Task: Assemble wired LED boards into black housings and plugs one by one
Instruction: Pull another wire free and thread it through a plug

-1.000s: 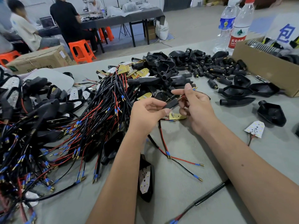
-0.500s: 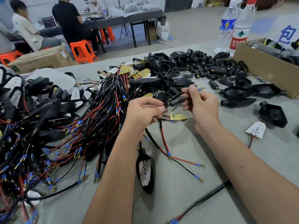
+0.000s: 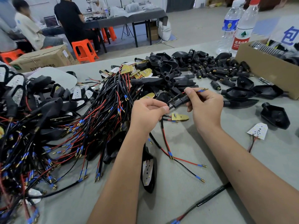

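A grey table top [image 3: 186,199] in a workshop fills the foreground, with both bare forearms reaching in from the lower edge. Nearest the viewer, a black sleeved cable [image 3: 208,199] lies across the table under the right forearm, and an assembled black housing [image 3: 148,172] with a white LED board inside it lies just beside the left forearm. Beyond it, loose red and black wires [image 3: 181,160] with blue-sleeved brass tips trail over the table. A dense heap of wired boards [image 3: 68,131] covers the left part of the surface. At centre, the left hand [image 3: 146,117] pinches the black cable between thumb and curled fingers, right at the end of a black plug [image 3: 179,101]. The right hand [image 3: 206,107] holds the other end of the plug with curled fingers, and its thumb and forefinger pinch the wire tips [image 3: 203,90] that emerge from it. A gold-coloured LED board [image 3: 180,117] hangs between the hands, just below the plug. To the right lie a white LED board [image 3: 258,130] and an empty housing [image 3: 275,115], well apart from the hands. Farther off sit a pile of housings and plugs [image 3: 194,68], a cardboard box [image 3: 265,70] and two water bottles [image 3: 236,28]. In the background, people sit at a dark table [image 3: 129,18] with orange stools [image 3: 85,49]
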The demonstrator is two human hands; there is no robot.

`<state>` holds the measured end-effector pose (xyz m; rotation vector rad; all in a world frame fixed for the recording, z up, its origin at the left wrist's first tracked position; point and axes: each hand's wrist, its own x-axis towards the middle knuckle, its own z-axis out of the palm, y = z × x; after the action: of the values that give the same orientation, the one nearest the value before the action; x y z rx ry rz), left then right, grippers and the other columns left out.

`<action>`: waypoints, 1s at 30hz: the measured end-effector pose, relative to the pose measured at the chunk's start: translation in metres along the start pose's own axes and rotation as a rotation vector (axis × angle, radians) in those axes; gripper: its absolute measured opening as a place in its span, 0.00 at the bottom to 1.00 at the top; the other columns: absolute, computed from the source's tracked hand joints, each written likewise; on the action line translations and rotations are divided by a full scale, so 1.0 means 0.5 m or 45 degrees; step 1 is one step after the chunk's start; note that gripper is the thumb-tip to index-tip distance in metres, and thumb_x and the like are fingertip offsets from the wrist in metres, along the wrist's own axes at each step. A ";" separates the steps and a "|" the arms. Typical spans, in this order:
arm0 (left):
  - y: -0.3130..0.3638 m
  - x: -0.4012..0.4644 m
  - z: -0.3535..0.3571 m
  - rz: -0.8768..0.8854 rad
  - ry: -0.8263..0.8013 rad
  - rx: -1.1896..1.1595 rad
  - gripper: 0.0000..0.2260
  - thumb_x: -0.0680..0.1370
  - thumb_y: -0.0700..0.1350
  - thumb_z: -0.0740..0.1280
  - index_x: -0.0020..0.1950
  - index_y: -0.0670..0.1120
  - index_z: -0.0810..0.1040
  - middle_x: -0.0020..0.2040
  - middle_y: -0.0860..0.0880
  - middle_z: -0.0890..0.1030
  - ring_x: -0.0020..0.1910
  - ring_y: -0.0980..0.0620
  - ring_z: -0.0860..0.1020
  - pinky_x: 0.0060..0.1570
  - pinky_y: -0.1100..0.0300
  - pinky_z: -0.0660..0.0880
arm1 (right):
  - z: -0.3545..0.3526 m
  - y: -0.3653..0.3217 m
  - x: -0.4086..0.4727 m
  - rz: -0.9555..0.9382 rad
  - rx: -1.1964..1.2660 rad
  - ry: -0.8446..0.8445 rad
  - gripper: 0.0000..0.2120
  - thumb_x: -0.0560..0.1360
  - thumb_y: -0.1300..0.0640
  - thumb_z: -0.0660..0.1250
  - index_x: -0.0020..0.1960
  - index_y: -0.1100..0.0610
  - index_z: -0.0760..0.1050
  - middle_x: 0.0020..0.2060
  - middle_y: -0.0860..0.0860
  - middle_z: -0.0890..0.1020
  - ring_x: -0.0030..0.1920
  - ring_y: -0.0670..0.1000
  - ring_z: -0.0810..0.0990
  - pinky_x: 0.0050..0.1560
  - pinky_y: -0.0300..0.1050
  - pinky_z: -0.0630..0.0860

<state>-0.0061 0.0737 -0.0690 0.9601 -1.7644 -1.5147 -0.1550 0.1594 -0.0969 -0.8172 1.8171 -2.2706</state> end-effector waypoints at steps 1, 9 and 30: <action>-0.002 0.000 0.000 -0.009 0.006 -0.013 0.04 0.76 0.35 0.74 0.43 0.44 0.85 0.40 0.42 0.87 0.27 0.58 0.76 0.30 0.68 0.71 | -0.001 -0.002 0.000 -0.006 -0.006 -0.024 0.06 0.77 0.57 0.74 0.41 0.53 0.86 0.30 0.53 0.83 0.29 0.51 0.79 0.31 0.44 0.77; -0.003 0.003 -0.009 -0.072 -0.047 -0.076 0.04 0.77 0.36 0.74 0.44 0.43 0.85 0.39 0.44 0.87 0.26 0.58 0.74 0.27 0.68 0.69 | 0.004 -0.011 -0.010 -0.260 -0.220 0.031 0.04 0.77 0.52 0.74 0.43 0.47 0.85 0.31 0.41 0.82 0.33 0.46 0.80 0.38 0.42 0.75; -0.015 0.005 -0.017 -0.029 0.060 -0.161 0.06 0.77 0.30 0.72 0.46 0.40 0.84 0.39 0.43 0.87 0.35 0.52 0.85 0.36 0.66 0.79 | 0.011 0.011 -0.004 0.462 0.487 -0.284 0.07 0.81 0.63 0.68 0.52 0.62 0.84 0.47 0.57 0.88 0.37 0.45 0.80 0.39 0.35 0.78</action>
<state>0.0006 0.0666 -0.0753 0.9480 -1.6093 -1.5845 -0.1519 0.1539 -0.1020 -0.5892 1.2580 -2.0941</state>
